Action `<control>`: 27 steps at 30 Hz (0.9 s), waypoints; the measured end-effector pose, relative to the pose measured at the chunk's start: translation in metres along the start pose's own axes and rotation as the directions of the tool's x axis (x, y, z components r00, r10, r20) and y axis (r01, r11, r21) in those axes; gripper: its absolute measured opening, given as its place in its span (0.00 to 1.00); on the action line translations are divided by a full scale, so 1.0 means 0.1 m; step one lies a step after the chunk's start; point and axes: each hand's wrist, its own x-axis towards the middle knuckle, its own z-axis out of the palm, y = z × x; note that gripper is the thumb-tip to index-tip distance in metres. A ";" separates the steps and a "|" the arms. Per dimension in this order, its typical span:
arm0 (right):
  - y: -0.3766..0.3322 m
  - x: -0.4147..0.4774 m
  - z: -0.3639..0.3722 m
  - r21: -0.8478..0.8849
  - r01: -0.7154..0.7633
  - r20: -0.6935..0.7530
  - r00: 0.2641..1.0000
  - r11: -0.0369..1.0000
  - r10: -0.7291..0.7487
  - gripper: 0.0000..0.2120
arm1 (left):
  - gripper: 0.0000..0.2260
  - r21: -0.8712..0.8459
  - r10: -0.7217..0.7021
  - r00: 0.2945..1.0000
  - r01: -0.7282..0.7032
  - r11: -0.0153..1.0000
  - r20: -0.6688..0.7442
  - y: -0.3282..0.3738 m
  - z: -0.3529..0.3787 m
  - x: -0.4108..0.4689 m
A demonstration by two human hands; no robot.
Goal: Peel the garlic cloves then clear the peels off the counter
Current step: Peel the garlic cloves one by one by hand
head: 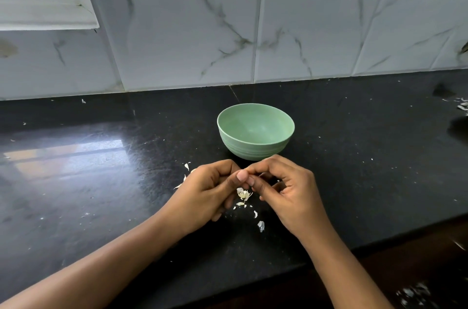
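The left hand (202,192) and right hand (293,196) are pinching fingers round a hidden garlic clove; peeling low over the peels (243,193) is looking wisest.

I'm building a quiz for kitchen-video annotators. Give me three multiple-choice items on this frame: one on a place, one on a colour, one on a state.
1. Where is the bowl? A) left of both hands B) beyond the hands, toward the wall C) under the right forearm
2. What colour is the bowl? A) red B) white C) green
3. What are the left hand and right hand doing? A) together pinching a small piece, likely a garlic clove B) lying flat C) lifting the bowl

Key: 1 B, it stands on the counter past the fingertips; 2 C, pale green inside and out; 3 A, both sets of fingertips meet in one grip above the peels.
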 end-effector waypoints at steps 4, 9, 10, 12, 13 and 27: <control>-0.03 0.00 0.00 -0.007 -0.009 -0.016 1.000 1.000 0.009 0.03 | 0.09 -0.132 -0.064 0.996 0.072 0.989 0.064 0.02 -0.01 0.00; -0.05 0.00 -0.04 -0.036 0.003 -0.136 0.991 0.999 -0.008 0.01 | 0.08 -0.062 -0.107 0.993 0.111 0.992 0.055 0.10 -0.11 0.01; -0.04 -0.01 -0.05 0.005 -0.016 -0.178 0.984 1.000 0.016 0.01 | 0.10 -0.028 -0.088 0.995 0.087 0.996 -0.051 0.12 -0.15 0.03; -0.04 -0.01 -0.08 0.115 -0.061 -0.234 0.968 0.991 0.087 0.02 | 0.11 -0.035 -0.075 0.952 0.067 0.997 -0.296 0.20 -0.25 0.12; -0.04 -0.01 -0.08 0.161 -0.083 -0.241 0.963 0.983 0.121 0.03 | 0.11 -0.061 -0.087 0.921 0.069 0.996 -0.380 0.23 -0.30 0.19; -0.02 0.37 -0.48 0.222 -0.295 -0.242 0.906 0.929 0.346 0.06 | 0.17 -0.454 -0.497 0.777 0.308 0.836 -0.387 -0.07 -0.05 1.02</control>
